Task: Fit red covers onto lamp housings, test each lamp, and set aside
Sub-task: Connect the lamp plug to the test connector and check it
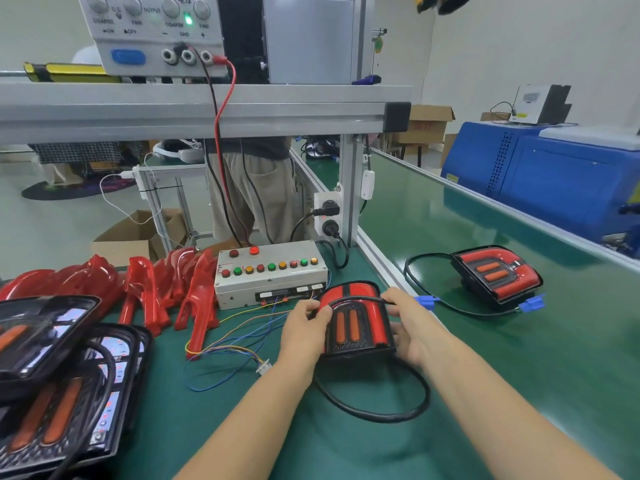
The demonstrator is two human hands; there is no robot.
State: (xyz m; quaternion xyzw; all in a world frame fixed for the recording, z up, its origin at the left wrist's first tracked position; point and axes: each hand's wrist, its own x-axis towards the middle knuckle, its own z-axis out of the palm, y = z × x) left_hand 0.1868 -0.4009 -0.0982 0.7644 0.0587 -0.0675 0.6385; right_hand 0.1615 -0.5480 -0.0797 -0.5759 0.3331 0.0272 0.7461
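Both hands on one lamp at frame centre, on the green counter. Left hand grips the lamp's left edge, fingers curled over the top face near the black cable that crosses the red cover. Right hand holds the right edge, fingers wrapped around the side and partly hidden behind the housing. Cover sits on the black housing; two orange strips show in the middle. Cannot tell if it is fully seated. Cable loops from the lamp down toward 6 o'clock on the counter, then back up under the right wrist.

Second lamp at 2 o'clock from the held one, well apart, lying on the counter with red cover on, its own cable and blue plug beside it. Another blue plug just beside the right hand's fingers.

Test box at 11 o'clock, near the held lamp, row of red, green and orange buttons on top, one red lamp lit. Thin coloured wires run from it across the counter to a white connector at 8 o'clock of the left hand.

Loose red covers piled at 9–10 o'clock. Uncovered housings stacked at 8 o'clock, bottom-left corner. Power supply on the shelf at 12 o'clock, green LED lit, red and black leads hanging down.
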